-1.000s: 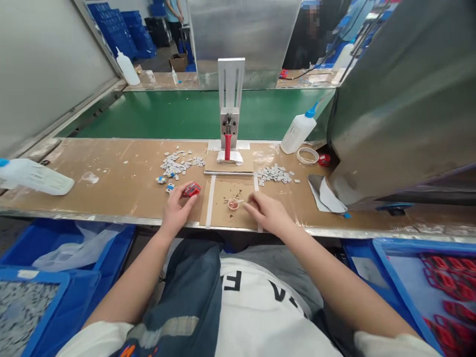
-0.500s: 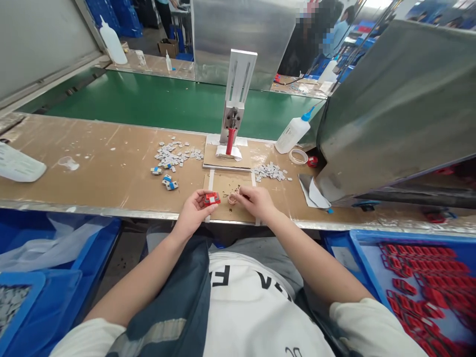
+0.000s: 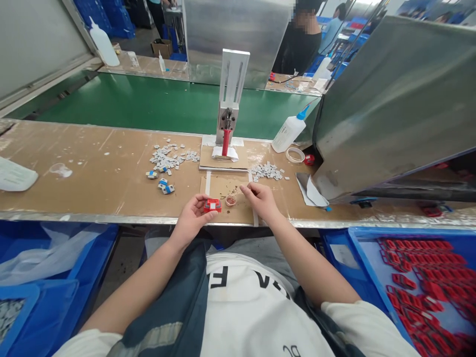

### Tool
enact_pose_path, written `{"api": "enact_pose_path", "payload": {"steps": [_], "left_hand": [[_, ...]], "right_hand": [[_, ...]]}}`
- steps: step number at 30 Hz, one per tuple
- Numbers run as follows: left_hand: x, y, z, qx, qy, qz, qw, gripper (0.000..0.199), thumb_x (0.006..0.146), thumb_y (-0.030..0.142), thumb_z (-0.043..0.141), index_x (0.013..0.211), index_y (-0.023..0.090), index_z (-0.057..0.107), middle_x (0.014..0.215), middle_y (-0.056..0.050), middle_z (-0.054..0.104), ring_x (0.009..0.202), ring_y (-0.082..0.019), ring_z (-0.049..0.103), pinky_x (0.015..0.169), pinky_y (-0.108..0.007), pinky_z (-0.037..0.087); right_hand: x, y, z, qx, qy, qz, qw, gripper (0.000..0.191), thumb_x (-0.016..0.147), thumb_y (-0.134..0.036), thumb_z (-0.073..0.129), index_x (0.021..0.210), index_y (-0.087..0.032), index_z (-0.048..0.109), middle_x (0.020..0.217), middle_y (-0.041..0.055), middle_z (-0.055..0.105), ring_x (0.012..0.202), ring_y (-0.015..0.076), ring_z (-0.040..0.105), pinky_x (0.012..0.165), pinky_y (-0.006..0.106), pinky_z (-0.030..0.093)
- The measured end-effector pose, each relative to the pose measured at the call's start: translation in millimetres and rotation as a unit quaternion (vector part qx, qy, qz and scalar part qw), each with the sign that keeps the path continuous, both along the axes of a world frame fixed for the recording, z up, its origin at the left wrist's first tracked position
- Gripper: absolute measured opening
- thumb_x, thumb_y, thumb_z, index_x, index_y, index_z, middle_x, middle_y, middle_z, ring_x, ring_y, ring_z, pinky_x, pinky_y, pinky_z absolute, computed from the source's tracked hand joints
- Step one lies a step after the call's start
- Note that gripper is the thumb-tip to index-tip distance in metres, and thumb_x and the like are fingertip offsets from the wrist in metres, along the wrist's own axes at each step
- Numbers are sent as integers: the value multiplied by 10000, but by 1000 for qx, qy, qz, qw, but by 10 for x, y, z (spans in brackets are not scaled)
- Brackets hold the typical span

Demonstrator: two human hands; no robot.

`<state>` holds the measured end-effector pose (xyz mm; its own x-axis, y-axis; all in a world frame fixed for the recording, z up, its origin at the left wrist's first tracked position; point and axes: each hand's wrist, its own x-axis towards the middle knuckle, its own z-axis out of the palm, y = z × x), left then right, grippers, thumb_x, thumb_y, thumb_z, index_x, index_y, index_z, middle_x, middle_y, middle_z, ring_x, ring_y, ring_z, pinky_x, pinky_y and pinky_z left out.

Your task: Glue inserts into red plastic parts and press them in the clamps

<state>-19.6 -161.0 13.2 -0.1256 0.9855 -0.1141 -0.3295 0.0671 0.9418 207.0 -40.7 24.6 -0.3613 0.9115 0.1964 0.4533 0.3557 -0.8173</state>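
Right hand [image 3: 265,203] now drawn back from small cup [image 3: 231,205]; dip there apparently complete. Fingertips pinched closed, seemingly on thin stick [image 3: 238,194]. Left hand [image 3: 189,223] grips red part [image 3: 212,208] between thumb and fingers, just beside cup, above cardboard [image 3: 241,214].

And here's the red plastic part [image 3: 213,205], small and blocky, with grey along its edges and a pale rectangular patch facing up, pinched between the thumb and fingers of the left hand [image 3: 192,218] and held low by the near edge of the cardboard. Just to its right sits the little round cup [image 3: 230,201], pale-rimmed and open at the top, reddish-brown inside, upright on the cardboard with dark specks scattered around it. And there's the thin stick [image 3: 238,194], slender and light, slanting over toward the cup from the pinched fingertips of the right hand [image 3: 261,201]; its tip is too small to make out.
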Motion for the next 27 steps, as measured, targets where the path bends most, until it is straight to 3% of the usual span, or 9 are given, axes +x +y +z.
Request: {"api": "enact_pose_path", "payload": {"steps": [2,6,10,12,16,20,23,27], "left_hand": [[-3,-13,7,-4,-35,6,999,530,718,331,1013,1124,195,700,1142,-68,789,1019,-180,749,932,-287,603],[-7,-62,54,-45,-182,5,982,589,819,436,945,1315,290,665,1166,-30,772,1046,-190,774,821,-266,648],[-12,-95,122,-79,-223,5,972,535,851,348,929,1316,304,668,1284,-21,752,1090,-186,784,814,-234,657],[-18,-98,149,-72,-212,9,974,509,863,320,918,1313,301,682,1360,-31,735,1084,-180,786,819,-230,655],[-27,-109,150,-33,-177,8,984,472,913,463,859,1333,310,707,1383,-82,749,1073,-197,791,889,-297,657],[-25,-147,116,21,-51,1,998,335,868,405,908,1155,269,801,1358,-80,767,1191,-214,754,1020,-322,624],[-24,-165,108,44,45,-20,998,457,832,320,936,1253,254,772,1358,-100,752,1219,-245,735,1068,-383,618],[-18,-154,98,60,73,-36,995,691,797,253,949,1417,302,646,1284,-68,727,1174,-223,739,1051,-392,636]], "right_hand": [[38,0,13,20,-28,7,999,580,1006,-672,548,660,-217,455,622,-28,440,623,133,415,626,288,314],[108,-16,32,60,-105,48,992,429,1036,-550,572,762,-219,581,685,-7,577,657,151,512,657,285,345],[152,-20,59,110,-153,106,976,312,1071,-456,582,876,-219,639,805,16,679,711,155,577,683,275,362],[170,-11,72,131,-170,133,968,262,1078,-415,595,917,-219,657,870,27,718,742,157,607,685,271,357],[204,12,67,152,-176,174,957,202,1082,-355,610,953,-220,687,939,37,751,792,160,646,687,263,359],[210,6,7,119,-117,165,972,235,1072,-408,635,960,-224,728,884,30,747,742,148,636,701,257,409],[193,-42,-9,88,-50,118,988,272,1042,-456,669,931,-220,746,836,26,743,683,140,609,677,264,435],[175,-188,115,55,56,61,995,308,991,-465,727,827,-204,724,720,11,700,601,125,554,582,262,409]]}}
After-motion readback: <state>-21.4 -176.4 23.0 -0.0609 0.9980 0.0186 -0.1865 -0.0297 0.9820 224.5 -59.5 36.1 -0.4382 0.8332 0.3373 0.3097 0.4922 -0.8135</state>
